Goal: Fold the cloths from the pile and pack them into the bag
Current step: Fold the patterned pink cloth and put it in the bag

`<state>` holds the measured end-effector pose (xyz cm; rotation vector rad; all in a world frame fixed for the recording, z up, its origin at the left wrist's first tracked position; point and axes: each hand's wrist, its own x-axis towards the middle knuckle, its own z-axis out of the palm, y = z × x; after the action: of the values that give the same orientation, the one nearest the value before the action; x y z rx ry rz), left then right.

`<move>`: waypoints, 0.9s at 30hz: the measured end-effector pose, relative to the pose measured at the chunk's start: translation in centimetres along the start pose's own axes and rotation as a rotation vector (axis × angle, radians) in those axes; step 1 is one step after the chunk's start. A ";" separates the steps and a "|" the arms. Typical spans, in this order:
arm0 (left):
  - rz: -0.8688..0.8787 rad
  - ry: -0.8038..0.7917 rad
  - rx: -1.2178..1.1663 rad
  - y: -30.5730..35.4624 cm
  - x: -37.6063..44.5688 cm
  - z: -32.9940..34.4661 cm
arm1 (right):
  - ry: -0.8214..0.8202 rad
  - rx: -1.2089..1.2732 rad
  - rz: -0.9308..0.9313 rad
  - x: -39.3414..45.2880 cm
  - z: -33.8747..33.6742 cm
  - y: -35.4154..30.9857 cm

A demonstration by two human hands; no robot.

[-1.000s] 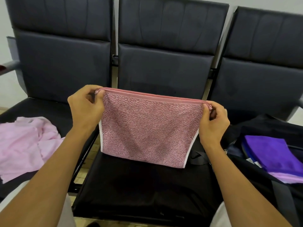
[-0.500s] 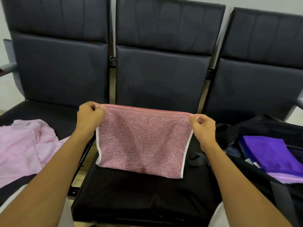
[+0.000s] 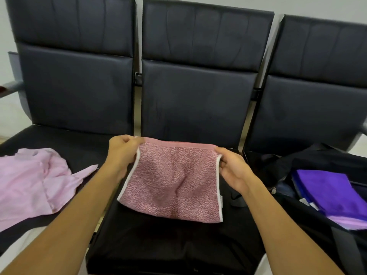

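A pink terry cloth [image 3: 172,179], folded double with white edging, lies low over the middle black seat [image 3: 168,245], its lower part resting on the cushion. My left hand [image 3: 121,153] pinches its top left corner. My right hand [image 3: 232,169] pinches its top right corner. On the left seat lies a crumpled pale pink garment [image 3: 33,181]. On the right seat stands an open black bag [image 3: 321,159] with a folded purple cloth [image 3: 327,189] inside, on top of a lilac one.
Three dark padded chairs stand in a row against a pale wall, their backrests [image 3: 196,80] rising behind the cloth. A black bag strap [image 3: 236,199] lies on the middle seat by my right wrist. An armrest shows at the far left edge.
Both hands have lowered the pink cloth from chest height down onto the middle seat and moved closer together. Its lower edge now rests on the cushion.
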<state>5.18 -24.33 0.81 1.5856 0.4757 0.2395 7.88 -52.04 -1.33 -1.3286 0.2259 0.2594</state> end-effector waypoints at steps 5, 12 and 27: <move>0.127 -0.006 0.066 -0.5 -1.6 3.0 | -0.130 0.041 -0.031 -0.8 2.3 0.8; 0.222 -0.098 0.103 -1.4 -3.8 6.1 | -0.196 0.033 -0.075 -1.8 5.5 2.0; 0.290 -0.296 0.182 -1.1 -4.3 6.7 | -0.161 0.006 -0.178 -1.1 5.0 2.4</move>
<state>4.08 -32.25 -0.28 1.8317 0.0362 0.1802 6.10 -46.73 -2.09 -1.3056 -0.0275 0.2135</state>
